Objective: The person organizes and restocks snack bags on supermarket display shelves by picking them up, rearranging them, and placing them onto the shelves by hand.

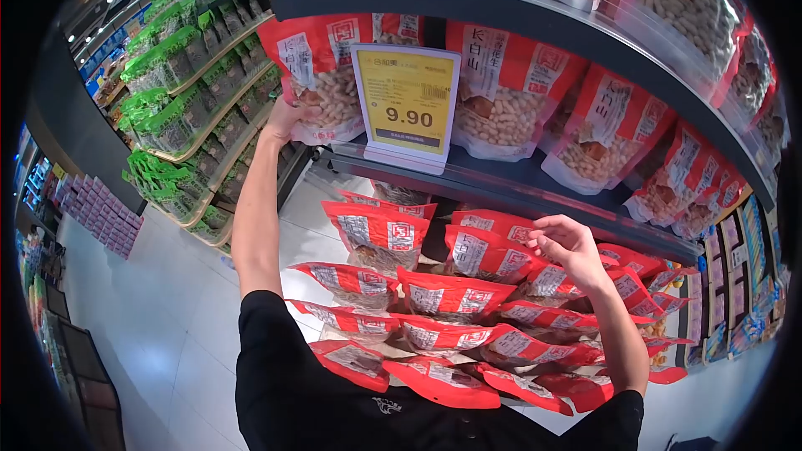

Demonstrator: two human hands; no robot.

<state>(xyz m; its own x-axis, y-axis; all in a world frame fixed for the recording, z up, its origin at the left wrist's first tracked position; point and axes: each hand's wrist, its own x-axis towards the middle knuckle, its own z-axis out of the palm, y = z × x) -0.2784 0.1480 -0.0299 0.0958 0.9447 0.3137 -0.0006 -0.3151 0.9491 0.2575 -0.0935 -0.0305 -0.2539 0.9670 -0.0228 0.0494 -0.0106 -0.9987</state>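
At the left end of the dark middle shelf, my left hand point(286, 119) grips the lower left edge of a red and clear bag of peanuts point(332, 93). The bag stands upright, partly behind a yellow price sign point(408, 100) reading 9.90. My right hand point(565, 244) hovers lower down, in front of the shelf edge. Its fingers are loosely bent, thumb apart, and I see nothing in it. Beneath it stand several rows of red bags point(458, 294) on the lower display. Another peanut bag point(510, 108) stands right of the sign.
More peanut bags point(608, 138) line the middle shelf to the right. An upper shelf edge point(501, 12) juts out overhead. Across the aisle floor point(180, 309), shelves hold green-topped bags point(167, 75). A stack of pink boxes point(100, 215) stands at far left.
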